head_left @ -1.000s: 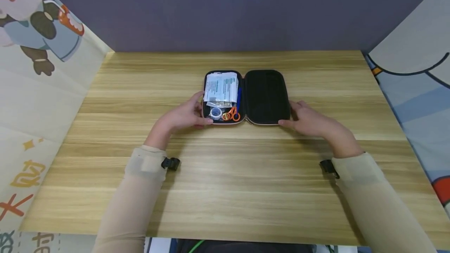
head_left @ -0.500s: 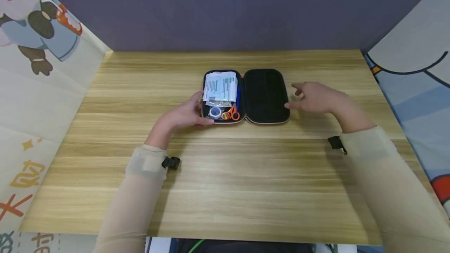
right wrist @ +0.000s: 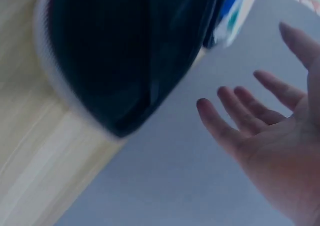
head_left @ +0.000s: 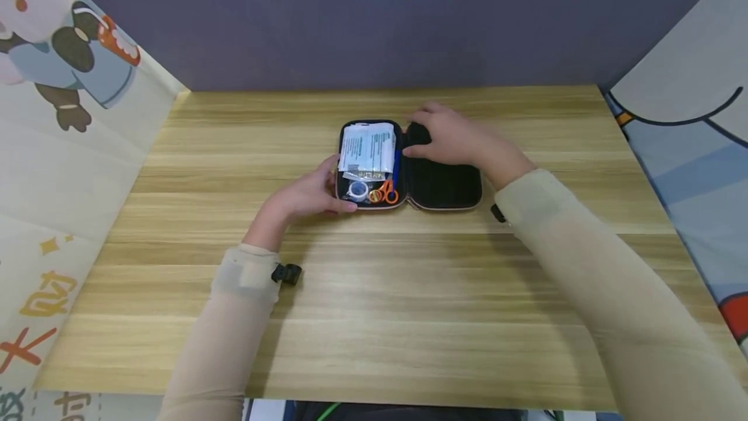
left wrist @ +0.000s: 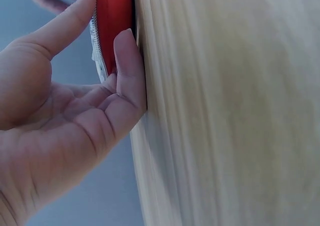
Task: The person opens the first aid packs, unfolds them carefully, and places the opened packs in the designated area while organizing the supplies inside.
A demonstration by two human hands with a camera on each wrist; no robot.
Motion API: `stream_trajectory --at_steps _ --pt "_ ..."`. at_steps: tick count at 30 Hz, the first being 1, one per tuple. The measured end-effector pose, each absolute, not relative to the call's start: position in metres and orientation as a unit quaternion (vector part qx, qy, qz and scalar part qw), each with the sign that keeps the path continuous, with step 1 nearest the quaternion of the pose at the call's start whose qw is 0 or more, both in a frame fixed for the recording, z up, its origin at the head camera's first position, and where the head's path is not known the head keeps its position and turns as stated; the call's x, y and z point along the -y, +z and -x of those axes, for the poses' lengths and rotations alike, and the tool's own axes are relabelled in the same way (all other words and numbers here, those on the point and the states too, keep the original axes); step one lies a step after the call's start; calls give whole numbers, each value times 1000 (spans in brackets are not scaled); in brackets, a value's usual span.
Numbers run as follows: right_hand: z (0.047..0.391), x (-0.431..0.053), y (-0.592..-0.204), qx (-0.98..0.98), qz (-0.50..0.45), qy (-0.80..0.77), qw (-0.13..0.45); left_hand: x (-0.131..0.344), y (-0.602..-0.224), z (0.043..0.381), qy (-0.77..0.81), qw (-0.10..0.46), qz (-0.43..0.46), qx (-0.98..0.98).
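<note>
A zippered case [head_left: 445,188] lies unfolded on the table, black inside, with a red outer side [left wrist: 114,24] in the left wrist view. Its left half holds white printed packets [head_left: 368,147], a roll of white tape [head_left: 358,190], orange-handled scissors [head_left: 387,191] and a slim blue item [head_left: 397,169]. My left hand [head_left: 312,190] grips the case's left edge, thumb at the rim and fingers against the red side. Over the case's right half, near the hinge, hovers my right hand [head_left: 450,138]; its fingers are spread and hold nothing in the right wrist view.
The wooden table [head_left: 374,317] extends around the case on every side. Behind it rises a dark blue-grey panel [head_left: 374,25]. Printed white panels [head_left: 70,200] flank the table on the left, and others stand on the right.
My right hand has let go of the case's right edge, lifted, and moved left over the black half toward the hinge. My left hand has kept its grip on the left edge.
</note>
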State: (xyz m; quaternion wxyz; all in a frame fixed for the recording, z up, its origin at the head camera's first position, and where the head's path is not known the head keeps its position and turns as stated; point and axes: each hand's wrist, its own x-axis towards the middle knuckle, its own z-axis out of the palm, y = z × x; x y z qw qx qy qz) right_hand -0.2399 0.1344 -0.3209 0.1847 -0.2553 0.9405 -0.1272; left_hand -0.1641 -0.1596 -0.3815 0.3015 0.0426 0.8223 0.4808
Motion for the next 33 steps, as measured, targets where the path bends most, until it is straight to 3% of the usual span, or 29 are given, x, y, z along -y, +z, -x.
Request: stream_trajectory --at_steps 9,20,27,33 --pt "226 -83 -342 -931 303 -102 173 159 -379 164 477 300 -55 -824" --pt "220 -74 -353 -936 308 -96 143 158 -378 163 473 301 -49 -827" --pt "221 -87 -343 -930 294 -220 29 158 -376 163 474 297 -55 -827" --pt "231 -107 -331 -902 150 -400 -65 158 -376 162 459 291 -54 -837"
